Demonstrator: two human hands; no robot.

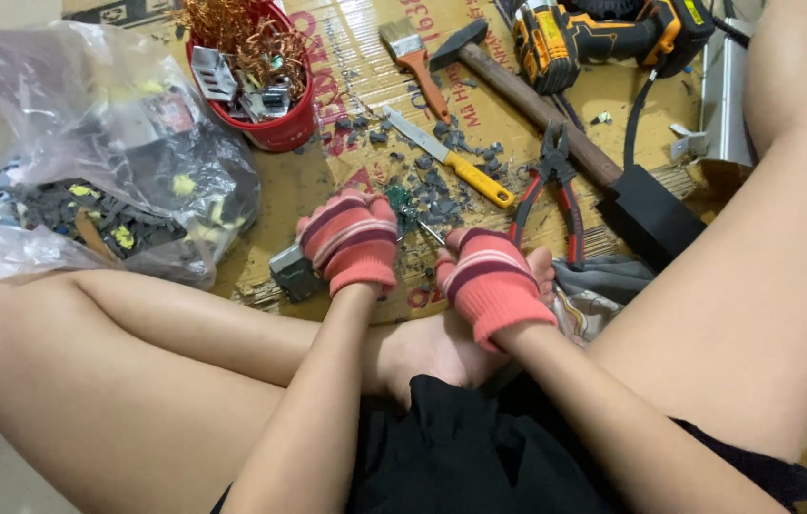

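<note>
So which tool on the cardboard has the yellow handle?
The knife, lying just beyond the gloved hands. The paintbrush has an orange handle, the hammer a brown wooden one, and the pliers have red grips.

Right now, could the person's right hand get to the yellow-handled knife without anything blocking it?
Probably yes. The right hand sits just below the yellow-handled knife, with only loose grey debris on the cardboard between them. The hand seems to grip a thin metal tool, which it might have to put down first.
</note>
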